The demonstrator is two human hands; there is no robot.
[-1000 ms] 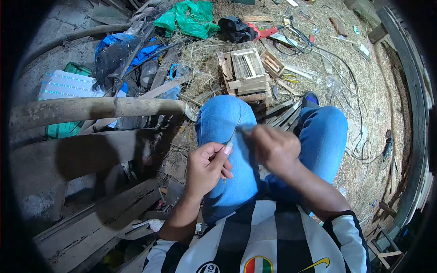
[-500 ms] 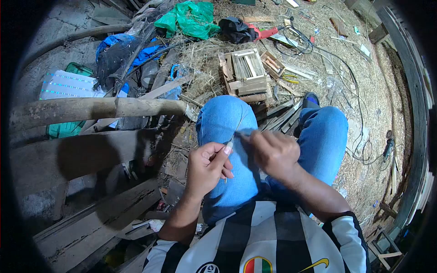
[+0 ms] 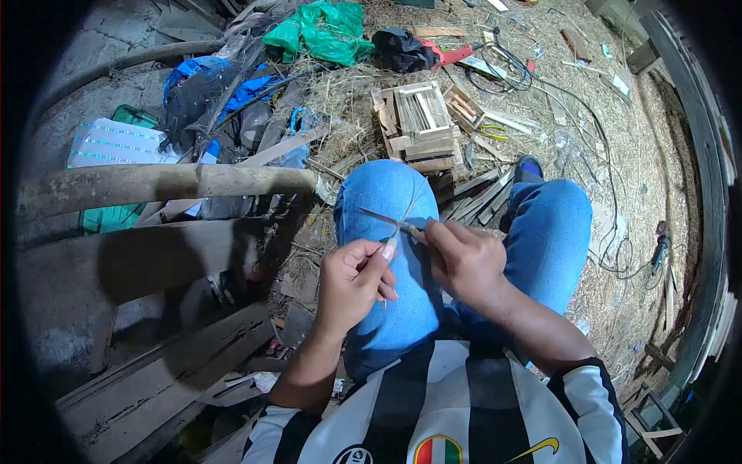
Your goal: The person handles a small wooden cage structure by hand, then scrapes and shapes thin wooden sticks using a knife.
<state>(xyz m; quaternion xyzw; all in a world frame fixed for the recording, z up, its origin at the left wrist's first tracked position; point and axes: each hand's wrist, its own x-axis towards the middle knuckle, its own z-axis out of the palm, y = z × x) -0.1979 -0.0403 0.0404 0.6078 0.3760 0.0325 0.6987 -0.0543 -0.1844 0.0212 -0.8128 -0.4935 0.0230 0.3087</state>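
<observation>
My right hand [image 3: 470,259] is wrapped around the handle of a small knife [image 3: 380,216], whose thin pointed blade reaches leftward over my knee. Between the thumb and fingers of my left hand [image 3: 355,282] is a thin pale stick [image 3: 392,242]. Its lower tip shows beneath the fingers, and fine strands fan out from its upper end. The blade crosses the stick just above my left thumb; whether they touch I cannot tell. Both hands are above the thigh of my blue jeans [image 3: 386,185].
Beyond my knees stands a small wooden frame of slats [image 3: 421,116]. A red power tool [image 3: 452,56] with a black cover lies behind it, its cable [image 3: 591,116] running right. A horizontal pole [image 3: 170,184] and boards are at left, and a green plastic bag [image 3: 321,31] lies at the back.
The knife, blurred by my right hand before, now shows clearly with its blade turned left across the stick. My left hand has barely moved.
</observation>
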